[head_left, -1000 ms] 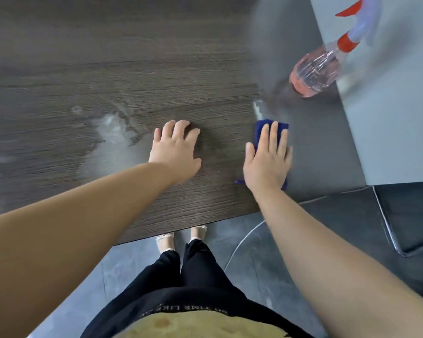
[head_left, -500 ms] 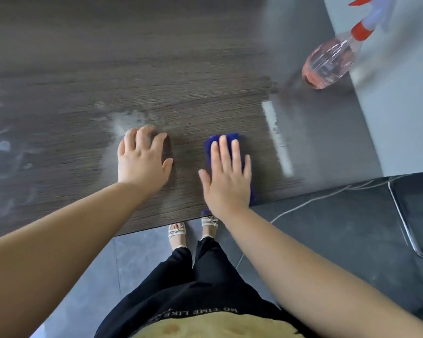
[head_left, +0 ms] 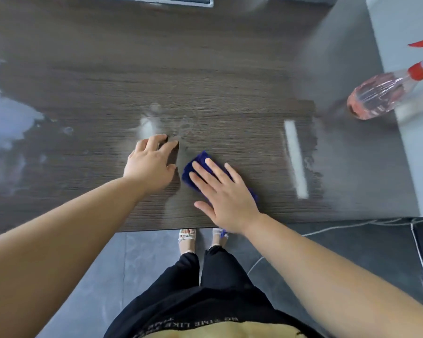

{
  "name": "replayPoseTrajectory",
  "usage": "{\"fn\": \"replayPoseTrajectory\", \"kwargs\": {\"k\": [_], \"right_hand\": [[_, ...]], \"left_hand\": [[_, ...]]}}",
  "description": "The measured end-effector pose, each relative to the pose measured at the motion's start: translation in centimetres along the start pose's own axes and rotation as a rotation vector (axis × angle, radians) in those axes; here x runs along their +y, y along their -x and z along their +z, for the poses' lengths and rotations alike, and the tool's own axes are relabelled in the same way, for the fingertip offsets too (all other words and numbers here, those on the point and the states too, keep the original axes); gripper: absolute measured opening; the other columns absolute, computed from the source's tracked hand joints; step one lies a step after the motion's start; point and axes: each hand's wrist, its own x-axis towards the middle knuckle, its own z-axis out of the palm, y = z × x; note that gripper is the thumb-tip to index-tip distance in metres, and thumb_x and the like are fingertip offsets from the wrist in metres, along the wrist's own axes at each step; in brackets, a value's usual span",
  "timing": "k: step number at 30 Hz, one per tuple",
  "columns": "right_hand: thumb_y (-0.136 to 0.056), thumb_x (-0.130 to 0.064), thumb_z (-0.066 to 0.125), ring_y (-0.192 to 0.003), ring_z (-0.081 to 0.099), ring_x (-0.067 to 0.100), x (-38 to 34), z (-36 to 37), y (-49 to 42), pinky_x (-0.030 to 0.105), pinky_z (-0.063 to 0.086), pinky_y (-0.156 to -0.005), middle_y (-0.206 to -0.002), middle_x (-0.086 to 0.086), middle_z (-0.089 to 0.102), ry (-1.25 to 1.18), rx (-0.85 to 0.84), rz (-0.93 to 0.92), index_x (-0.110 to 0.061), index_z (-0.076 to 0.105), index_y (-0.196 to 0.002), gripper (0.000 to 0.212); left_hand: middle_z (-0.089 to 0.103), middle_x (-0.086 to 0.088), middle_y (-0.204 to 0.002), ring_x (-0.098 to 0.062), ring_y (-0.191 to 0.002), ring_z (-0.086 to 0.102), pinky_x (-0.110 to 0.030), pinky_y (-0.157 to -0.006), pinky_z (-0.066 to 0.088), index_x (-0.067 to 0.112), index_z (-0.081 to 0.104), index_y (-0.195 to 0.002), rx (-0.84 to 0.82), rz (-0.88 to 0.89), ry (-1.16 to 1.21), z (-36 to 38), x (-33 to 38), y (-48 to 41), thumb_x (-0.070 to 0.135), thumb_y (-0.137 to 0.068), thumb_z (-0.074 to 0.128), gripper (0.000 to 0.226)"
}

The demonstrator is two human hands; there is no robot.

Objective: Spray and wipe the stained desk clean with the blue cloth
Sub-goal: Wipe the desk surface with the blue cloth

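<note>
The dark wood-grain desk (head_left: 205, 76) fills the upper view. My right hand (head_left: 224, 193) lies flat with straight fingers on the folded blue cloth (head_left: 193, 167), pressing it to the desk near the front edge. Just left of it, my left hand (head_left: 152, 162) rests on the desk with fingers spread, touching a pale wet smear (head_left: 147, 125). A larger whitish stain (head_left: 8, 132) covers the desk's left side. A white streak (head_left: 295, 157) runs front to back at the right. The spray bottle (head_left: 373, 98), pink liquid with a red collar, stands at the far right.
A grey wall panel (head_left: 405, 32) rises right of the desk behind the bottle. A grey metal frame (head_left: 176, 0) sits at the desk's back edge. Below the front edge are dark floor tiles, my feet (head_left: 198, 236), and a white cable (head_left: 339, 228).
My right hand has slid the blue cloth leftward along the desk, from beside the white streak to just beside my left hand. The left hand has stayed on the pale smear.
</note>
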Motion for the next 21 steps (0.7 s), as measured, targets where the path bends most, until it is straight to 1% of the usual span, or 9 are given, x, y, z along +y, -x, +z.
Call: {"fn": "replayPoseTrajectory", "kwargs": {"k": [2, 6, 8, 11, 13, 14, 16, 19, 21], "right_hand": [[-0.095, -0.049, 0.03, -0.142, 0.027, 0.023, 3.9, -0.5, -0.9, 0.051, 0.026, -0.111, -0.153, -0.001, 0.031, 0.055, -0.025, -0.087, -0.021, 0.037, -0.144, 0.057], [-0.098, -0.05, 0.019, -0.146, 0.009, 0.021, 8.7, -1.6, -5.6, 0.052, 0.018, -0.115, -0.159, -0.003, 0.013, 0.005, 0.033, 0.58, -0.02, 0.018, -0.151, 0.061], [-0.098, -0.049, 0.021, -0.146, 0.008, 0.024, 5.1, -1.0, -6.9, 0.05, 0.014, -0.116, -0.159, 0.001, 0.012, 0.01, 0.085, 0.671, -0.017, 0.018, -0.151, 0.062], [-0.095, -0.048, 0.03, -0.143, 0.024, 0.027, 0.1, -0.4, -4.5, 0.052, 0.024, -0.112, -0.154, 0.004, 0.029, 0.023, 0.075, 0.128, -0.015, 0.036, -0.145, 0.06], [-0.094, -0.047, 0.036, -0.141, 0.027, 0.025, 2.3, -0.9, -2.3, 0.05, 0.019, -0.114, -0.152, 0.002, 0.034, 0.034, -0.038, -0.255, -0.018, 0.041, -0.142, 0.056], [-0.094, -0.046, 0.037, -0.14, 0.029, 0.025, 4.8, -1.1, -2.2, 0.05, 0.021, -0.112, -0.151, 0.001, 0.036, 0.069, -0.036, -0.314, -0.019, 0.042, -0.142, 0.055], [-0.093, -0.046, 0.031, -0.138, 0.034, 0.027, 9.8, -1.4, -3.1, 0.055, 0.031, -0.107, -0.15, 0.003, 0.038, 0.112, 0.028, -0.077, -0.018, 0.041, -0.142, 0.057], [-0.091, -0.053, 0.011, -0.145, 0.015, 0.024, 11.5, -2.1, -5.8, 0.055, 0.022, -0.112, -0.157, 0.001, 0.02, -0.018, 0.068, 0.608, -0.016, 0.026, -0.149, 0.07], [-0.091, -0.055, 0.013, -0.146, 0.011, 0.026, 8.4, -1.8, -5.8, 0.052, 0.015, -0.116, -0.158, 0.004, 0.017, -0.004, 0.068, 0.604, -0.014, 0.023, -0.15, 0.072]], "left_hand": [[0.019, 0.002, -0.153, -0.028, -0.138, 0.016, -0.043, -0.11, 0.026, 0.03, 0.029, -0.145, -0.013, 0.015, -0.002, -0.1, -0.2, 0.0, 0.033, -0.091, 0.051, 0.058], [0.02, 0.003, -0.152, -0.028, -0.137, 0.017, -0.04, -0.11, 0.024, 0.031, 0.03, -0.144, 0.002, 0.003, 0.015, -0.1, -0.2, 0.0, 0.033, -0.092, 0.049, 0.056], [0.022, 0.005, -0.151, -0.028, -0.135, 0.019, -0.039, -0.109, 0.024, 0.031, 0.032, -0.143, 0.022, -0.003, 0.036, -0.1, 0.0, 0.0, 0.031, -0.092, 0.049, 0.054], [0.027, 0.007, -0.15, -0.025, -0.135, 0.022, -0.038, -0.107, 0.026, 0.028, 0.035, -0.142, 0.042, -0.032, 0.103, -0.4, -0.3, -0.3, 0.026, -0.092, 0.047, 0.052], [0.031, 0.006, -0.148, -0.026, -0.134, 0.024, -0.039, -0.106, 0.027, 0.028, 0.037, -0.141, 0.035, -0.047, 0.112, -0.8, -0.3, -0.6, 0.025, -0.093, 0.046, 0.05], [0.032, 0.005, -0.147, -0.026, -0.133, 0.024, -0.04, -0.105, 0.028, 0.028, 0.038, -0.141, 0.029, -0.054, 0.107, -1.0, -0.2, -0.7, 0.027, -0.093, 0.045, 0.048], [0.033, 0.002, -0.144, -0.027, -0.133, 0.024, -0.042, -0.105, 0.027, 0.029, 0.039, -0.14, 0.026, -0.067, 0.091, -1.4, 0.7, -1.2, 0.03, -0.093, 0.045, 0.047], [0.032, 0.001, -0.143, -0.027, -0.133, 0.023, -0.041, -0.106, 0.024, 0.029, 0.04, -0.138, 0.069, -0.035, 0.042, -1.6, 2.7, -2.2, 0.03, -0.092, 0.046, 0.047], [0.031, 0.0, -0.144, -0.027, -0.133, 0.023, -0.039, -0.106, 0.024, 0.027, 0.039, -0.138, 0.08, -0.007, 0.042, -1.5, 4.2, -3.2, 0.028, -0.091, 0.046, 0.048]]}}
